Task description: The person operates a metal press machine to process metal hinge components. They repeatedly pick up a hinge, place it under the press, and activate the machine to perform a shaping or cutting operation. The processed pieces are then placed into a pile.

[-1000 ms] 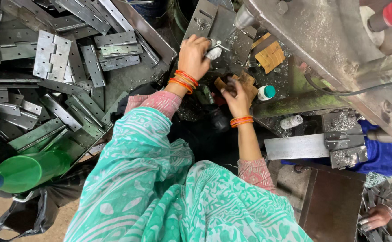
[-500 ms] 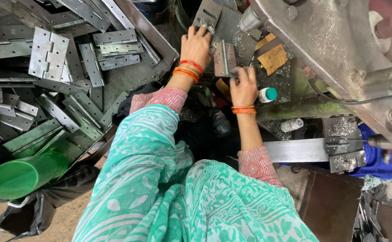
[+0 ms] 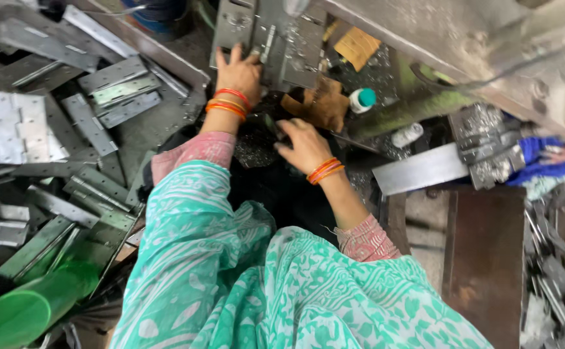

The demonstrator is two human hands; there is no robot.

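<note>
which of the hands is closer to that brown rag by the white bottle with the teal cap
Right. The right hand lies just below the brown rag; the left hand presses the grey hinge plate further to its left.

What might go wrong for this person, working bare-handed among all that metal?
The left hand presses on a grey metal hinge plate at the machine; its edges look sharp and might cut bare fingers. The right hand reaches into dark metal shavings, which may prick skin. The loose green garment hangs near stacked hinges and might snag.

Teal-green white-print drape over torso; pink patterned sleeves; orange-red bangles on both wrists, L hand (image 3: 240, 71) & R hand (image 3: 304, 147).
</note>
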